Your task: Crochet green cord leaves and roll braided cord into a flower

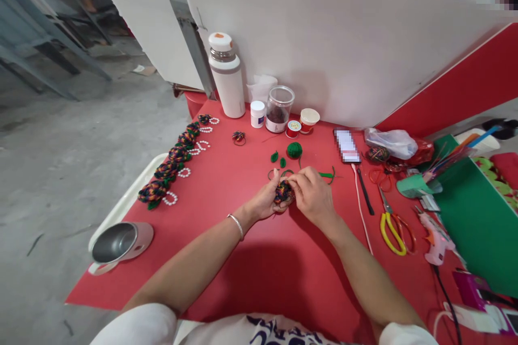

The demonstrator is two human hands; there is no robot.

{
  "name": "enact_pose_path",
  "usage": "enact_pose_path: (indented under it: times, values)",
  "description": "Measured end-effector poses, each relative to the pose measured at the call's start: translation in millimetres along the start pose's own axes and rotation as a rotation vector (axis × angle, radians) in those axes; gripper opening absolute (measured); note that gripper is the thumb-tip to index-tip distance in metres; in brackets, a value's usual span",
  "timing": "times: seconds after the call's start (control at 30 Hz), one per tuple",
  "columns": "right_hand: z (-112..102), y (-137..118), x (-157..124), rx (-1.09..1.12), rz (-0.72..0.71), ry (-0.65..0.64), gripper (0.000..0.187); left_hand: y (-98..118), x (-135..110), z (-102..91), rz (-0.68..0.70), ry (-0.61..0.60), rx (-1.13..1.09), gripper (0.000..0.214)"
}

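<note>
Over the middle of the red table, my left hand holds a multicoloured crocheted flower in dark, orange and red yarn. My right hand is closed at the flower's right edge, its thumb and forefinger pinched together. What sits between those fingertips is too small to make out. Just beyond my hands lie two small green crocheted leaves and a ball of green yarn. A green crocheted strip with a loose strand rests beside my right hand.
Finished flowers with bead loops line the left side, near a steel mug. A white thermos, a clear jar and thread stand at the back. On the right are a phone, yellow-handled scissors and a glue gun.
</note>
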State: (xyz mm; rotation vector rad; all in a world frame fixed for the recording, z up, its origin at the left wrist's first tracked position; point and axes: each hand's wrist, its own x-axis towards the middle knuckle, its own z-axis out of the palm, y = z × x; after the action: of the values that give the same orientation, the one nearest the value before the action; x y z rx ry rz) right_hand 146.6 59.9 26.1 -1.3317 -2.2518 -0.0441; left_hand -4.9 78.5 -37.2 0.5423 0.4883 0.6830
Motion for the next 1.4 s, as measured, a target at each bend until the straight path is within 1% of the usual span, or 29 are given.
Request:
enact_pose_path:
  times: [0.17,0.2,0.27,0.33,0.4,0.5,0.73,0.83,0.93,1.0,1.07,1.13,1.17,1.2,1.23,1.3,1.33,1.37,1.4]
  values:
    - [-13,18,3,0.013,0.116,0.059,0.022,4,-3,5.1,-0.003,0.006,0.007,0.067]
    - [-15,20,4,0.034,0.111,0.044,0.021,4,-3,5.7,-0.002,0.009,0.008,0.067]
    - [-17,19,3,0.102,0.046,-0.018,0.020,3,-3,5.8,-0.007,0.016,0.013,0.067]
    - [-14,14,3,0.172,-0.037,-0.082,0.019,1,-1,4.7,-0.002,0.022,0.011,0.066]
    - [-10,8,3,0.206,-0.073,-0.110,0.019,-1,0,3.1,0.006,0.024,0.017,0.065]
    - [-2,2,3,0.205,-0.085,-0.128,0.018,-2,1,1.2,0.009,0.028,0.033,0.066]
    - [6,4,3,0.149,-0.090,-0.155,0.018,-3,2,-0.2,0.025,-0.005,0.037,0.066]
    - [6,4,2,0.162,-0.051,-0.134,0.018,-2,2,0.0,0.008,0.028,0.033,0.065]
    - [2,8,6,0.176,0.035,-0.093,0.019,0,0,1.2,-0.020,0.038,0.026,0.066]
    - [-4,15,9,0.154,0.097,-0.076,0.019,1,-1,2.5,-0.024,0.027,0.016,0.067]
    - [-18,26,5,0.109,0.138,-0.087,0.020,3,-3,3.7,-0.003,0.020,-0.004,0.066]
    - [-41,40,-14,0.059,0.156,-0.165,0.022,4,-4,4.1,0.026,0.021,-0.024,0.064]
    - [-56,46,-31,0.041,0.153,-0.261,0.024,4,-4,4.0,0.038,0.024,-0.033,0.064]
    - [-73,52,-53,0.026,0.156,-0.371,0.026,4,-4,3.7,0.044,0.025,-0.040,0.063]
    - [-90,56,-78,0.034,0.160,-0.514,0.027,4,-4,3.2,0.046,0.022,-0.046,0.063]
    - [-125,60,-132,0.118,0.189,-0.789,0.028,3,-3,2.5,0.048,0.011,-0.054,0.063]
    - [-141,59,-157,0.139,0.235,-0.853,0.036,3,-2,2.4,0.049,0.006,-0.057,0.063]
    - [-155,58,-177,0.121,0.298,-0.866,0.044,3,-2,2.7,0.048,0.002,-0.058,0.062]
    - [-165,56,-192,0.087,0.377,-0.853,0.044,3,-1,3.2,0.044,0.005,-0.060,0.062]
